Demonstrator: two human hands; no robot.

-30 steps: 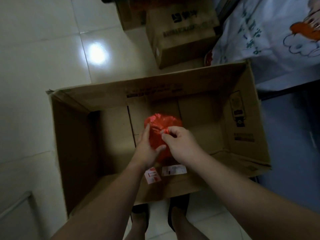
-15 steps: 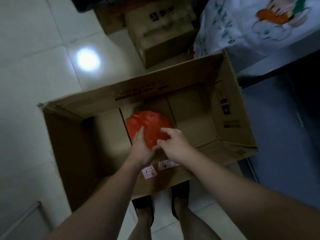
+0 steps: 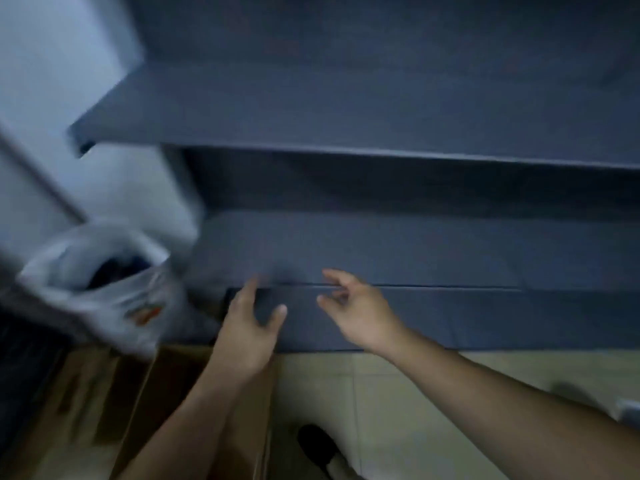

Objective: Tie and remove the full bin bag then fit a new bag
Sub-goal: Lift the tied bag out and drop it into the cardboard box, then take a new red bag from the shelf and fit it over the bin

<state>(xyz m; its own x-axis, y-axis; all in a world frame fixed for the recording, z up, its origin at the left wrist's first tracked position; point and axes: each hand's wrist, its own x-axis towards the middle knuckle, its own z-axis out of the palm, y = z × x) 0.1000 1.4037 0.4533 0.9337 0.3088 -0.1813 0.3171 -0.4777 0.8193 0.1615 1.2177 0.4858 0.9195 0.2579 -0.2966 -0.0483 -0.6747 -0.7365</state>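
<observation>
Both hands are stretched out in front of the person, empty, over the front edge of a dark blue-grey piece of furniture (image 3: 398, 258) that fills most of the far and right side of the scene. It looks like shelving or stacked padded slabs, with one deep ledge high up and a lower, flatter tier nearer; the blur makes it hard to say which.

The left hand (image 3: 247, 327) has its fingers spread loosely, thumb out to the right, palm turned toward the front face of the lower tier; whether it touches the surface I cannot tell. The right hand (image 3: 356, 308) is just beside it to the right, fingers half curled and apart, gripping nothing, with the fingertips close to the seam where the two tiers meet.

No red bag is anywhere in sight. To the left, near the corner of the furniture, sits a white plastic bag (image 3: 104, 282) with its mouth open and something dark inside, badly smeared by motion; there is an orange mark on its side.

Below the left forearm lies a brown cardboard box (image 3: 114, 403), its flap reaching toward the near left corner. The floor (image 3: 398, 410) to the right is pale tile, and a dark shoe (image 3: 317, 441) shows at the near edge between the two arms.
</observation>
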